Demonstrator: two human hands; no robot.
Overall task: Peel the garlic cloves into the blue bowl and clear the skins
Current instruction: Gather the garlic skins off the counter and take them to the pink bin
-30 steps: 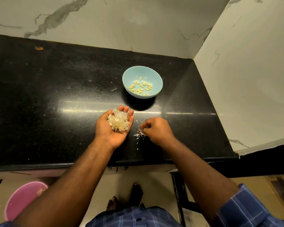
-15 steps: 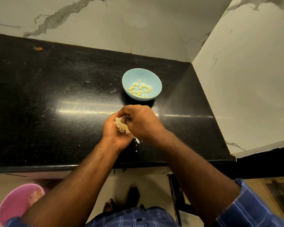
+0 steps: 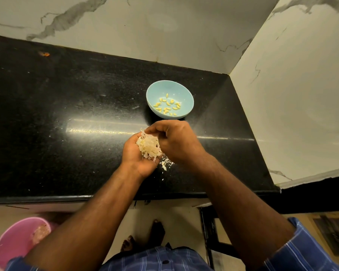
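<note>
Your left hand (image 3: 137,157) is cupped palm up, its fingers curved loosely around a heap of pale garlic skins (image 3: 148,146) that fills the palm. That heap sits just nearer to you than the blue bowl (image 3: 155,90), above the black counter (image 3: 67,114). Your right hand (image 3: 176,141) lies over the right side of the heap, knuckles up, with its fingers bent down against the skins; the fingertips are hidden beneath the hand, so you cannot tell whether they pinch any skins or only press on them.

A few loose skin scraps (image 3: 164,164) lie on the counter just below your hands, on the side away from the bowl, with finer white crumbs scattered beside them.

The blue bowl stands upright on the counter just beyond your right hand, apart from it. Peeled garlic cloves (image 3: 167,107), small and yellow, are spread across its bottom.

Behind the bowl, the counter meets a white marble-patterned wall (image 3: 145,26), and to the bowl's right a second wall of the same marble forms the corner. Far to the left of the bowl, near the back of the counter, there is a small orange speck (image 3: 45,54).

Well below the counter's front edge, on the floor to the bowl's lower left, stands a pink bucket (image 3: 12,243) with some pale matter inside. Your bare feet (image 3: 143,239) and blue checked shirt (image 3: 157,259) show at the bottom.
</note>
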